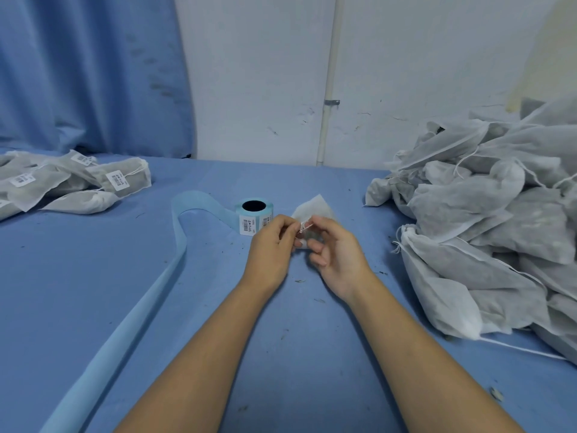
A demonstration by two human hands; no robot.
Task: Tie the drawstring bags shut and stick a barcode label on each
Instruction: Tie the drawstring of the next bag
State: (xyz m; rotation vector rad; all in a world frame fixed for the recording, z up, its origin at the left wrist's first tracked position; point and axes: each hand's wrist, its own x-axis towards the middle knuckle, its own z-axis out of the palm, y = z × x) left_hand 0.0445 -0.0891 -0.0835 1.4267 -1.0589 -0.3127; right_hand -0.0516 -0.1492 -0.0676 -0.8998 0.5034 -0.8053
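Bag, small and white, flat on the blue surface at 12 o'clock from the hands, neck end toward the fingertips and partly hidden behind them. Left hand and right hand close together, knuckles nearly touching, each pinching the thin white drawstring between thumb and forefinger; remaining fingers loosely curled. Label roll upright at 11 o'clock, just beside the left hand, one barcode facing the camera. Pale blue backing strip looping from the roll toward 7 o'clock. Labelled bags heaped well apart at 10 o'clock. Larger heap of unlabelled bags at 3 o'clock, loose strings trailing.
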